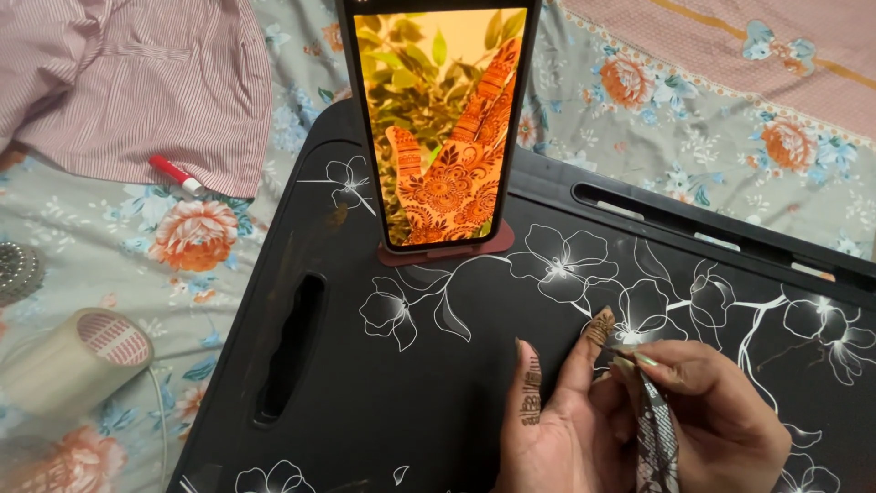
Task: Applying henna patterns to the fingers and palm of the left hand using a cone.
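Both hands sit at the bottom edge of the view, over the black bench with its white flower line-drawings. Held palm-up, the left hand has its fingers spread apart and holds nothing; dark henna patterns show on the thumb and on the tip of a raised finger. Just beside it, the right hand is closed around a patterned black-and-white henna cone, pinched between thumb and fingers. The cone's narrow end points up toward the left hand's raised finger and lies close to it; whether the tip touches the skin I cannot tell.

Farther back on the bench, a phone stands upright in a reddish-brown stand. Its screen shows a hand covered in dense henna designs against green leaves. A long slot handle is cut into the left part of the bench, and a raised ledge with slots runs along its far right side.

Under the bench lies a floral bedsheet in grey with orange flowers. On it, to the left, rests a roll of clear tape, with a round metallic object at the frame's edge near it. A red-and-white marker lies at the hem of a pink striped cloth at upper left.
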